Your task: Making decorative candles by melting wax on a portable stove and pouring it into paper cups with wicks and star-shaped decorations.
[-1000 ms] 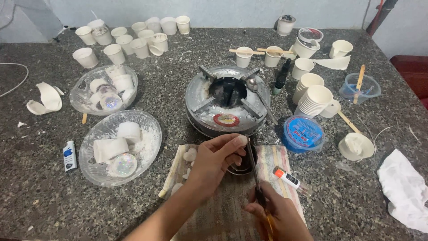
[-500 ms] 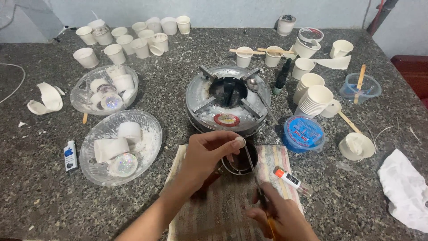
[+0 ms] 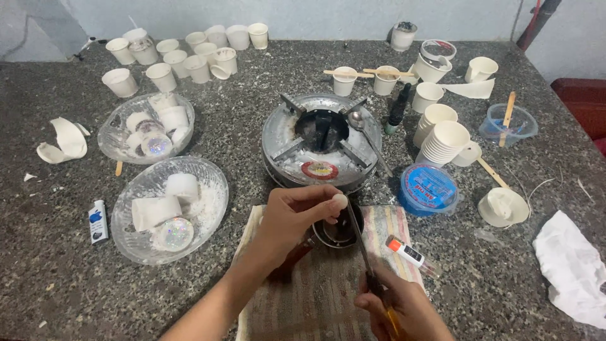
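1. The left hand (image 3: 293, 218), low in the frame's centre, pinches a small white lump (image 3: 339, 201) between thumb and fingertips, just above a small dark metal pot (image 3: 341, 230).
2. The right hand (image 3: 404, 309), at the bottom edge right of centre, is closed around the orange handles of scissors (image 3: 361, 243), whose thin blades slant up towards the white lump.
3. The pot stands on a striped cloth (image 3: 328, 290) on the speckled stone counter (image 3: 252, 132).
4. Just beyond the pot, at the centre, sits a round metal stove (image 3: 322, 142) with a spoon (image 3: 369, 136) across its right rim.
5. On the left, two glass bowls (image 3: 208, 189) hold white wax pieces; a lighter (image 3: 97, 221) lies left of the nearer one.
6. A glue stick (image 3: 410, 254) lies right of the pot, below a blue round lid (image 3: 429, 188).
7. Paper cups (image 3: 189, 57) cluster at upper left, and a stack (image 3: 445, 142) stands right of the stove.
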